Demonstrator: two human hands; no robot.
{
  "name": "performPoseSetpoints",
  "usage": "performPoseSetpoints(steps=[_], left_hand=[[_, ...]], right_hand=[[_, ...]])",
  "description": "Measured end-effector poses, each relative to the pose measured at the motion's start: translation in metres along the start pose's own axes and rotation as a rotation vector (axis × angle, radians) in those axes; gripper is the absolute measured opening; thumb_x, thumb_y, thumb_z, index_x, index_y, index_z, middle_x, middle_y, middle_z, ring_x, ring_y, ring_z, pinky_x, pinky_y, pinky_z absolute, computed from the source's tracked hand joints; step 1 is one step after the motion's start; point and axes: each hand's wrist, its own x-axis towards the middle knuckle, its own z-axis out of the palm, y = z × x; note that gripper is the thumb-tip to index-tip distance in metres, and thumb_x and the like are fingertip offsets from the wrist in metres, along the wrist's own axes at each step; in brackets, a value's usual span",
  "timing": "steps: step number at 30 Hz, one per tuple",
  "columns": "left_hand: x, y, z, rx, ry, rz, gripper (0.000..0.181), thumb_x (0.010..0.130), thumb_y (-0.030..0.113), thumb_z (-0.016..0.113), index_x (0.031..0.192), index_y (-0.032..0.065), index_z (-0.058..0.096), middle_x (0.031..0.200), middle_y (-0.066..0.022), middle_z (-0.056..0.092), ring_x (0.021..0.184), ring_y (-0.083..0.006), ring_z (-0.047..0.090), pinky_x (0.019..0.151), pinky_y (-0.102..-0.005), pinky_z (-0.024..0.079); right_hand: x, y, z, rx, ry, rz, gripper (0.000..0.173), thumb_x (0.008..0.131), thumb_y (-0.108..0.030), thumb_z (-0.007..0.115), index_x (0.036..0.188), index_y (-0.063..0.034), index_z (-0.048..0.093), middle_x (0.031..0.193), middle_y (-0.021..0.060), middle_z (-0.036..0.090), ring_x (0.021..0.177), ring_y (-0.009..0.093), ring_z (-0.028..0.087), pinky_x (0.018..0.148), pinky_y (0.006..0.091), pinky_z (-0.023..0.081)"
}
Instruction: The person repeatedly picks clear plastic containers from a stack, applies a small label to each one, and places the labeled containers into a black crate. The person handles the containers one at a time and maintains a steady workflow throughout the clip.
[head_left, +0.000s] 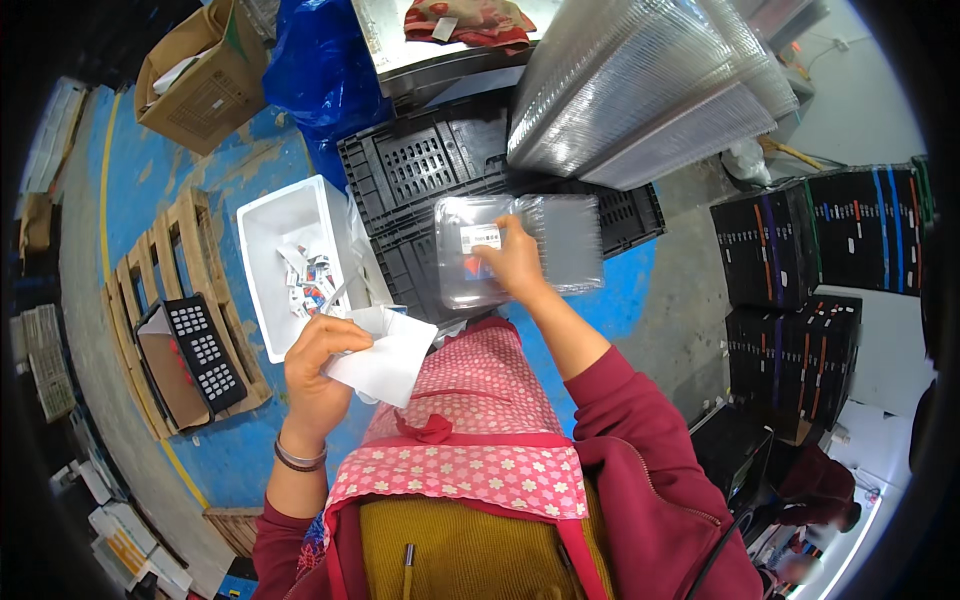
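My left hand (322, 360) holds white sheets of paper (386, 360), seemingly label backing, in front of my apron. With thumb and forefinger my right hand (514, 259) touches a white printed label (481, 238) on the lid of a clear plastic clamshell container (457, 277). A blue and red label lies just below the white one, partly beside my fingers. The container rests with a nested row of clear containers (566, 247) on black plastic crates (420, 161). Left of them stands a white foam box (259, 225) with many small printed labels (311, 281) inside.
Tall stacks of clear plastic trays (637, 82) lean at the upper right. A wooden pallet (161, 255) carries a black box (206, 352) on the left. A cardboard carton (202, 90) and blue plastic bag (319, 75) stand behind. Strapped black stacks (757, 247) are right. A person (817, 487) is farther off.
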Motion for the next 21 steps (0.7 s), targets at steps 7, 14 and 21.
performPoseSetpoints(steps=[7, 14, 21], left_hand=[[-0.001, -0.007, -0.003, 0.029, 0.052, 0.025, 0.019, 0.070, -0.009, 0.067, 0.087, 0.0004, 0.065, 0.087, -0.0097, 0.066, 0.082, -0.0224, 0.063, 0.081, -0.0335, 0.050], [0.009, 0.001, -0.001, -0.106, 0.121, -0.026, 0.017, 0.077, -0.008, 0.065, 0.091, 0.0006, 0.059, 0.090, -0.0081, 0.058, 0.083, -0.0175, 0.057, 0.076, -0.0264, 0.046], [0.021, 0.002, -0.003, 0.174, 0.043, 0.131, 0.026, 0.065, -0.006, 0.067, 0.088, 0.0040, 0.062, 0.077, -0.0078, 0.057, 0.070, -0.0200, 0.055, 0.064, -0.0290, 0.043]], right_hand=[[-0.015, -0.064, -0.044, -0.519, -0.081, 0.135, 0.097, 0.071, -0.030, 0.079, 0.147, -0.0066, 0.023, 0.127, 0.0298, 0.050, 0.110, 0.042, 0.056, 0.090, 0.0538, 0.045], [-0.021, -0.007, -0.078, -0.558, 0.138, 0.280, 0.092, 0.070, -0.032, 0.077, 0.147, -0.0169, 0.028, 0.141, 0.0188, 0.032, 0.122, 0.041, 0.039, 0.090, 0.0582, 0.038], [-0.020, -0.005, -0.095, -0.423, 0.361, 0.068, 0.070, 0.070, -0.020, 0.073, 0.134, -0.0105, 0.045, 0.124, 0.0147, 0.045, 0.111, 0.037, 0.048, 0.087, 0.0485, 0.041]])
